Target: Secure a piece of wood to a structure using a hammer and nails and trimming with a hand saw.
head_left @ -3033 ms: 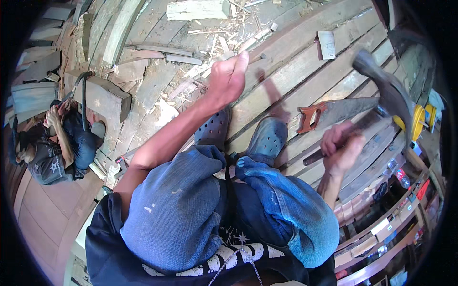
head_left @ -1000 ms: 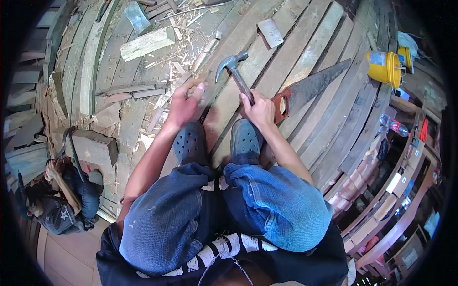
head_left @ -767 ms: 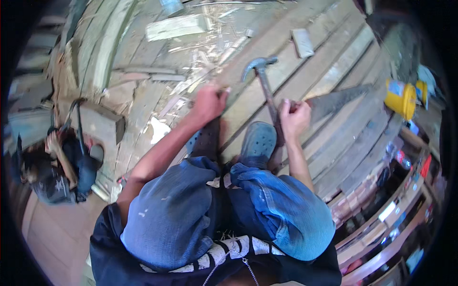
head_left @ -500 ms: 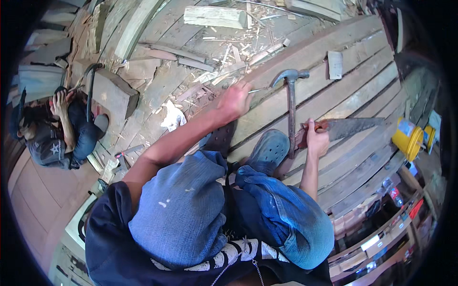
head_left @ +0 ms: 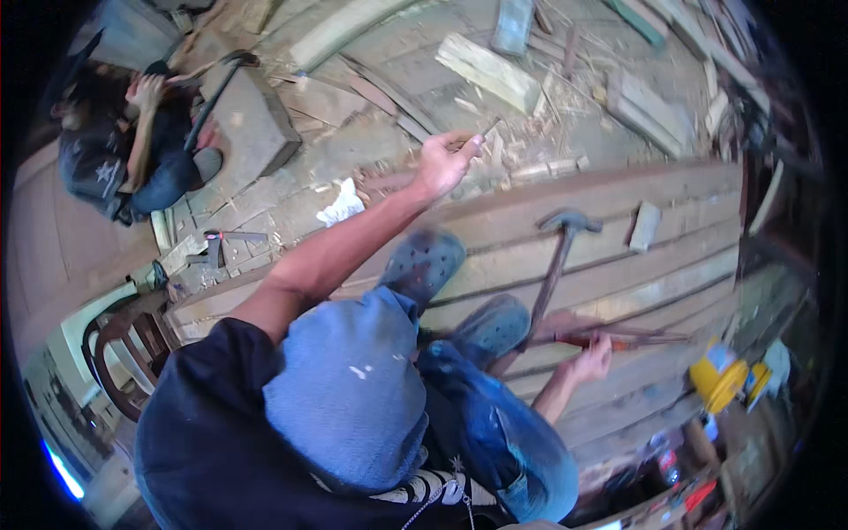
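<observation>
My left hand (head_left: 446, 163) is stretched out over the wood-littered floor, fingers pinched round a thin metal tool (head_left: 491, 128) whose exact kind is too small to tell. On the right, my right hand (head_left: 590, 358) grips a handsaw (head_left: 649, 338) by its reddish-brown handle. The saw lies above the slatted bench, its blade seen almost edge-on and pointing right. A claw hammer (head_left: 556, 258) rests on the slats between my hands, its head away from me and its handle end beside my shoe (head_left: 495, 329).
A small wood block (head_left: 646, 227) lies on the slatted bench (head_left: 680, 190). Timber offcuts (head_left: 488, 72) and shavings litter the floor. Far left, another person (head_left: 115, 146) crouches beside a thick beam (head_left: 252, 132). Yellow containers (head_left: 717, 378) stand at the right.
My left hand has moved off the bench side and outward over the floor with the thin tool. The handsaw has turned from showing its blade's flat side to nearly edge-on. The view has shifted.
</observation>
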### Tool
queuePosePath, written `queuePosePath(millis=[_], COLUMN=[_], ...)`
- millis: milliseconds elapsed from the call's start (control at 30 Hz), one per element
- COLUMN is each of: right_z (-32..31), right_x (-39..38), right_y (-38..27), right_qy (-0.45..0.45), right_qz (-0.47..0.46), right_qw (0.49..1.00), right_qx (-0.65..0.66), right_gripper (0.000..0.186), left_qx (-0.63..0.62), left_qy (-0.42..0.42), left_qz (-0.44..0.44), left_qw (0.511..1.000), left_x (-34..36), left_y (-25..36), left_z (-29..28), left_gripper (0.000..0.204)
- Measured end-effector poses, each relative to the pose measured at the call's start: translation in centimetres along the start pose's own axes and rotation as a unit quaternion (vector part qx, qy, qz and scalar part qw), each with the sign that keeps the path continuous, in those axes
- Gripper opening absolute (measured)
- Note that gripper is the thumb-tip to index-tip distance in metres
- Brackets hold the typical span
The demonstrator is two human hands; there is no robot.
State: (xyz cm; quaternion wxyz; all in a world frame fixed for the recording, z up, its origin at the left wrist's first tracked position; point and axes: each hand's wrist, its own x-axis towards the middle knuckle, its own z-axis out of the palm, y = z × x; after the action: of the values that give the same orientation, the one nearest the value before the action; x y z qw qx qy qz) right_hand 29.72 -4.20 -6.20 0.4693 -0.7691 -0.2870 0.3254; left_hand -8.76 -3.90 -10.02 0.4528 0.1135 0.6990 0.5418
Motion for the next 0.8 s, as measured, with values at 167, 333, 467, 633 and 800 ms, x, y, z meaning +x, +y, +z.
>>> queuePosePath(millis=[167,333,467,633,800], right_z=[0.7,5.0,8.4,8.7,9.4], right_x=[-1.4,-0.8,-1.6,-3.4,-3.0], right_y=[-2.2,-4.8,-8.1,-5.9,-9.0], right_qy=[-0.088,-0.149,-0.218,-0.33,-0.467], right_qz=[-0.05,-0.034,-0.014,-0.138,-0.051], right_qw=[0.991,0.988,0.976,0.932,0.874], right_qx=[0.084,0.031,0.022,0.048,-0.123], right_gripper=[0.011,0.011,0.026,0.021,0.029], left_qx=[-0.158,-0.098,-0.066,-0.061,0.053], left_qy=[0.037,0.028,0.037,0.047,0.172], left_qz=[0.012,0.083,0.158,0.223,0.263], left_qw=[0.987,0.991,0.985,0.972,0.948], left_x=[1.5,-2.1,-4.4,-5.5,-6.6], left_y=[7.8,13.9,15.6,18.0,19.1], left_z=[-3.0,-3.1,-4.8,-6.9,-8.1], left_gripper=[0.024,0.023,0.022,0.024,0.022])
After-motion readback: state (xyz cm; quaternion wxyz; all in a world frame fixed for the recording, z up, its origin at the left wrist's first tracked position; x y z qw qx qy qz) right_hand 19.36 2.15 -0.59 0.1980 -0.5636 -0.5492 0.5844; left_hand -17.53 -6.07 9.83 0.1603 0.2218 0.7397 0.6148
